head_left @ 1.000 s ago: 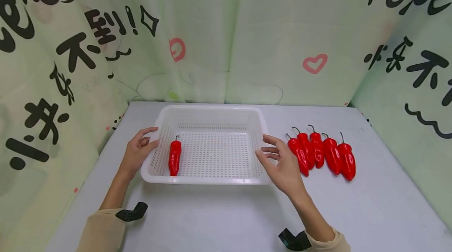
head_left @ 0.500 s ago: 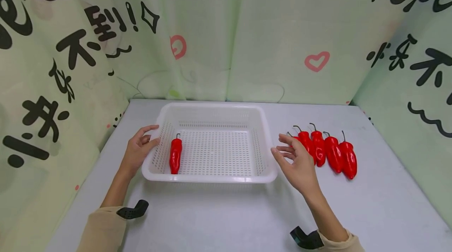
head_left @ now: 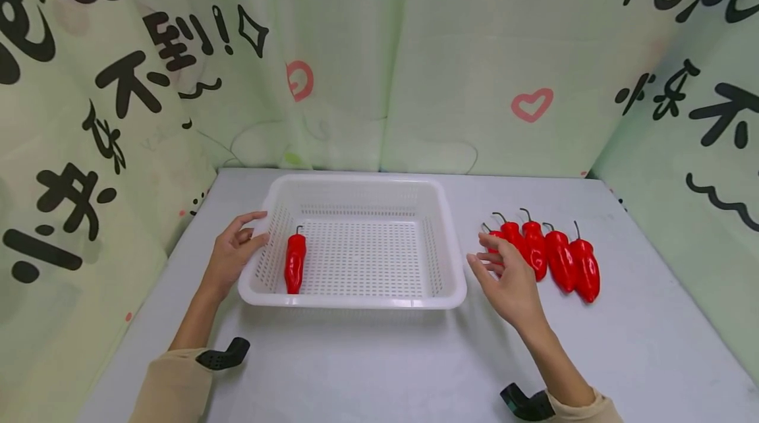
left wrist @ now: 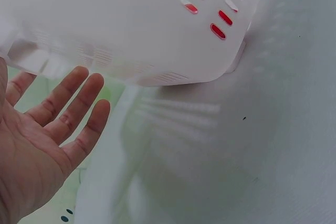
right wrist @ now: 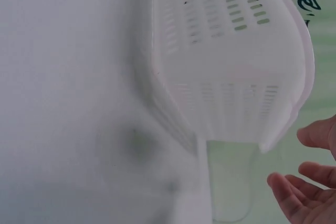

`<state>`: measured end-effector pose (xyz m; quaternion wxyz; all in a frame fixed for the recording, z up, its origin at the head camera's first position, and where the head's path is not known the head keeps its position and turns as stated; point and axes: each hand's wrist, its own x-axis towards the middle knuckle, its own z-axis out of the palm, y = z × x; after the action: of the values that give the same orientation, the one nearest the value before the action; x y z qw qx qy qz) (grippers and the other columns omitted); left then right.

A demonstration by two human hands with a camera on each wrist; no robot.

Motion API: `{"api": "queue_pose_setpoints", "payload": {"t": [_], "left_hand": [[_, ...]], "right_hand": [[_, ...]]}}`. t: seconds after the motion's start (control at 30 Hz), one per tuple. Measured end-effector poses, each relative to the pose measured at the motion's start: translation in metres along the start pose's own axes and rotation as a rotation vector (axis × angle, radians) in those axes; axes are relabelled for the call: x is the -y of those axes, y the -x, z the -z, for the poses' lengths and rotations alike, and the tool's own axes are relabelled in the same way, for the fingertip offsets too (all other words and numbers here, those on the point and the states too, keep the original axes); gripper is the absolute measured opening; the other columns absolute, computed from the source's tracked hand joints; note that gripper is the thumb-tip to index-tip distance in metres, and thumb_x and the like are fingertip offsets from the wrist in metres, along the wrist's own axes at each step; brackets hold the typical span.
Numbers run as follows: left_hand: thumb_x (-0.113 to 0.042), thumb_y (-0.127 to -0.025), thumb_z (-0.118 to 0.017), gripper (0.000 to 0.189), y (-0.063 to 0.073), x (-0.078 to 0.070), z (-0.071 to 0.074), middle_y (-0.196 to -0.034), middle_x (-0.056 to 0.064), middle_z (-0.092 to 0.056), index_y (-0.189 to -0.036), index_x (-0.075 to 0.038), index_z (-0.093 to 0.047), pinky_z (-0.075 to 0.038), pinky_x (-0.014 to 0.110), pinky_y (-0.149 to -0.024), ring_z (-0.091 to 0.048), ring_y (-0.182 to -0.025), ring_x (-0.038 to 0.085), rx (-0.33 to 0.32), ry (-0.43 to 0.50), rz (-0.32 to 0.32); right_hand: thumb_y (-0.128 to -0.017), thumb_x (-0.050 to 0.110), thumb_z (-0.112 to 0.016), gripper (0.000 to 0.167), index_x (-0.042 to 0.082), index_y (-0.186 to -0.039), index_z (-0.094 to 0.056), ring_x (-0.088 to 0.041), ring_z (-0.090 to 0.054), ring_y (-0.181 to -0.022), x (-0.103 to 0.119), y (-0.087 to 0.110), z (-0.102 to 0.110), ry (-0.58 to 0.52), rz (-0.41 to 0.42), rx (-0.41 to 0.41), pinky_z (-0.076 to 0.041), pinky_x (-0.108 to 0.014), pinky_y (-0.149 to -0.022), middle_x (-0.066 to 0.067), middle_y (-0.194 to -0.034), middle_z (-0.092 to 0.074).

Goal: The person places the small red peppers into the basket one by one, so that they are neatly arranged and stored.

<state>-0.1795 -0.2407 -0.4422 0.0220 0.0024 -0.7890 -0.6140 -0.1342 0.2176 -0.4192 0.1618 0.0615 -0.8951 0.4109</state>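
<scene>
White basket [head_left: 356, 301] sits on the tabletop [head_left: 367, 370], one red pepper [head_left: 294, 265] inside, near its left end, stem pointing away. Left hand [head_left: 233, 255] at the basket's left rim: grip wide, fingers spread; can't tell if the rim carries any pressure. Right hand [head_left: 511, 281] just off the basket's right side: grip wide too, holding nothing, thumb apart from fingers. It partly covers the row of five red peppers [head_left: 535, 248] right of the basket; contact there unclear. Printed curtain [head_left: 462, 28] behind.
</scene>
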Motion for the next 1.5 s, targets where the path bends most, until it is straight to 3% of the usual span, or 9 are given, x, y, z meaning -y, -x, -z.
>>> {"api": "queue_pose_setpoints", "payload": {"t": [0.4,0.73,1.03,1.5], "left_hand": [[-0.024,-0.103,-0.063,0.052,0.0,0.0,-0.001,-0.139,0.026,-0.059,-0.151,-0.014,-0.046,-0.061,0.029,-0.08,-0.07,-0.097,0.01,0.008,0.011,-0.01],[-0.023,-0.103,-0.063,0.051,0.0,0.001,0.0,-0.137,0.028,-0.059,-0.15,-0.013,-0.046,-0.061,0.029,-0.078,-0.07,-0.094,0.007,0.005,0.02,-0.011],[-0.024,-0.103,-0.063,0.052,0.0,0.002,0.0,-0.135,0.029,-0.06,-0.151,-0.013,-0.046,-0.061,0.029,-0.078,-0.07,-0.092,0.008,0.004,0.019,-0.017],[-0.026,-0.103,-0.063,0.053,0.0,0.002,0.0,-0.138,0.026,-0.06,-0.151,-0.015,-0.046,-0.061,0.03,-0.08,-0.07,-0.095,0.009,0.002,0.013,-0.008]], "right_hand": [[-0.091,0.018,-0.078,0.056,-0.001,-0.139,-0.055,-0.044,-0.069,-0.105,-0.021,-0.003,0.006,0.066,-0.025,-0.021,-0.059,-0.056,-0.082,-0.023,-0.135,-0.06],[-0.085,0.013,-0.082,0.063,-0.002,-0.14,-0.054,-0.044,-0.064,-0.106,-0.034,-0.007,0.008,0.195,-0.022,-0.062,-0.06,-0.058,-0.079,-0.025,-0.133,-0.06],[-0.084,0.011,-0.082,0.067,-0.005,-0.142,-0.052,-0.045,-0.06,-0.109,-0.05,-0.011,0.01,0.262,-0.052,-0.049,-0.058,-0.062,-0.085,-0.028,-0.132,-0.058],[-0.086,0.012,-0.08,0.069,-0.007,-0.145,-0.048,-0.049,-0.051,-0.122,-0.059,-0.016,0.01,0.276,-0.119,-0.003,-0.052,-0.068,-0.092,-0.032,-0.138,-0.051]]}}
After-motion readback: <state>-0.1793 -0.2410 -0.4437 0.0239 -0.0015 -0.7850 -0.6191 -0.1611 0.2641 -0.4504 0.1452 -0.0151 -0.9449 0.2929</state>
